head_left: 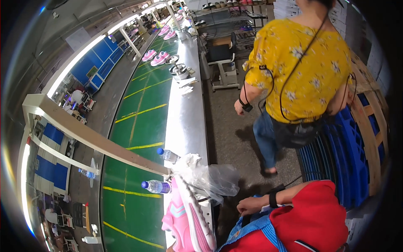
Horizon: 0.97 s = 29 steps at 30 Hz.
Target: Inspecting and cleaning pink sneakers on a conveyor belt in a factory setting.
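One pink shoe (189,222) lies on the steel ledge (187,122) beside the green belt (142,126), touching a loose plastic bag (214,178) that may snag it; neither own hand seems in view, so I cannot tell their grip.

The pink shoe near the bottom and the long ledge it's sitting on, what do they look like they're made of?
The pink shoe looks like knit or mesh fabric with a pale rubbery sole, judging by its matte surface. The ledge looks like bare sheet metal: grey, smooth, dully reflective.

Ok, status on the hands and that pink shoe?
Both grips out of view. Pink shoe lying on steel ledge. Plastic bag beside it; red-sleeved person's hand close.
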{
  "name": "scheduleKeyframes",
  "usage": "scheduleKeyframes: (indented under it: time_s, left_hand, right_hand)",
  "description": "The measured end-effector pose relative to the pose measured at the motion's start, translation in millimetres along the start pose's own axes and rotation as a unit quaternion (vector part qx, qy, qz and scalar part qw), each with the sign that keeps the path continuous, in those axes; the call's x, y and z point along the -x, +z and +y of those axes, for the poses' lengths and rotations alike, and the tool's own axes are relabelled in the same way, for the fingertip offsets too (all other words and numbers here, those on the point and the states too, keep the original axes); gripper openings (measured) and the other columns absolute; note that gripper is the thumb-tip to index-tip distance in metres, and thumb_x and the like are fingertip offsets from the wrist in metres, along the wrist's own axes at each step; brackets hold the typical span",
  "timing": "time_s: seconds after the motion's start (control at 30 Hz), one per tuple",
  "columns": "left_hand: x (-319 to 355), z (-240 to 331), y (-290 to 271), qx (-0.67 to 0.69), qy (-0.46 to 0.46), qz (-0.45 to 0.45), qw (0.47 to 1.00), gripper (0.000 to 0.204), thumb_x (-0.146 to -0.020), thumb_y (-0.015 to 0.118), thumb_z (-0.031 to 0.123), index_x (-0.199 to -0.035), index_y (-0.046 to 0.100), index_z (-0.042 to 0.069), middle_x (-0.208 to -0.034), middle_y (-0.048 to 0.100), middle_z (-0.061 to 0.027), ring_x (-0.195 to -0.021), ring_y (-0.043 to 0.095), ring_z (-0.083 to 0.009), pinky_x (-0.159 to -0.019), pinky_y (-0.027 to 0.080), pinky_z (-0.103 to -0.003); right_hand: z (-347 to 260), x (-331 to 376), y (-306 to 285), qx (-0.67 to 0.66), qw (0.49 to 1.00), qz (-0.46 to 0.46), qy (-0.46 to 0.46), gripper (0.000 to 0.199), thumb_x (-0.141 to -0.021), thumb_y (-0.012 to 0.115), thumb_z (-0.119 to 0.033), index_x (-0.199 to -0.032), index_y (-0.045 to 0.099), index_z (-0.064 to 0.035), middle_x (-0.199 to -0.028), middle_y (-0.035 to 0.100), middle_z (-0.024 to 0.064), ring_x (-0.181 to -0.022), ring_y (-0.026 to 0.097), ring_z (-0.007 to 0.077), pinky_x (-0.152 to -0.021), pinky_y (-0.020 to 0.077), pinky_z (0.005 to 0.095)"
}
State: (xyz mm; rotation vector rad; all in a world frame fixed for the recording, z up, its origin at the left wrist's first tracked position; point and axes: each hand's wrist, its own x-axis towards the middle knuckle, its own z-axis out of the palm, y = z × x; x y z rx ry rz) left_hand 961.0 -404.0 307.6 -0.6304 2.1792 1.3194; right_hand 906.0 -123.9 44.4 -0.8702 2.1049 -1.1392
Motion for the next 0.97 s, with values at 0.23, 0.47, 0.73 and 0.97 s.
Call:
scheduleKeyframes:
  time_s: [0.23, 0.47, 0.73, 0.97]
  left_hand:
    - [-61.2, 45.9, 50.3, -0.058, 0.126, -0.022, 0.990, 0.080, -0.053, 0.080, 0.030, -0.107, 0.039, -0.012, -0.094, 0.052, -0.0202, -0.083, 0.051, -0.0248, -0.069, 0.045, -0.034]
    - [-126.3, 108.1, 104.1, -0.018, 0.186, -0.062, 0.981, 0.081, -0.061, 0.075, 0.008, -0.124, 0.028, -0.011, -0.118, 0.040, -0.0226, -0.095, 0.052, -0.0240, -0.076, 0.049, -0.032]
    - [-245.1, 194.8, 167.3, -0.092, 0.335, 0.110, 0.931, 0.033, -0.064, 0.072, 0.018, -0.081, 0.060, -0.007, -0.075, 0.060, -0.0109, -0.068, 0.055, -0.0163, -0.063, 0.044, -0.029]
    - [-303.7, 227.7, 176.4, -0.273, 0.353, 0.248, 0.860, 0.043, -0.063, 0.066, 0.045, -0.081, 0.068, 0.006, -0.070, 0.061, -0.0136, -0.064, 0.057, -0.0311, -0.063, 0.047, -0.034]
  right_hand:
    - [2.8, 42.9, -41.0, -0.074, 0.983, 0.154, 0.064, 0.018, -0.077, 0.060, -0.022, -0.084, 0.057, -0.0055, -0.080, 0.055, 0.0118, -0.076, 0.056, 0.0249, -0.065, 0.0445, 0.0328]
    - [55.9, 43.1, -123.4, -0.074, 0.971, 0.221, 0.043, 0.018, -0.077, 0.060, -0.020, -0.079, 0.057, -0.0028, -0.075, 0.055, 0.0119, -0.070, 0.056, 0.0235, -0.062, 0.0430, 0.0329]
    - [103.9, 36.7, -273.6, -0.118, 0.967, 0.218, 0.049, 0.029, -0.080, 0.056, -0.030, -0.071, 0.055, -0.0022, -0.061, 0.054, 0.0134, -0.058, 0.055, 0.0246, -0.054, 0.0410, 0.0349]
    - [103.0, -42.2, -378.1, -0.207, 0.956, 0.204, -0.032, 0.026, -0.081, 0.058, -0.030, -0.087, 0.056, -0.0044, -0.079, 0.061, 0.0085, -0.077, 0.060, 0.0212, -0.072, 0.0469, 0.0304]
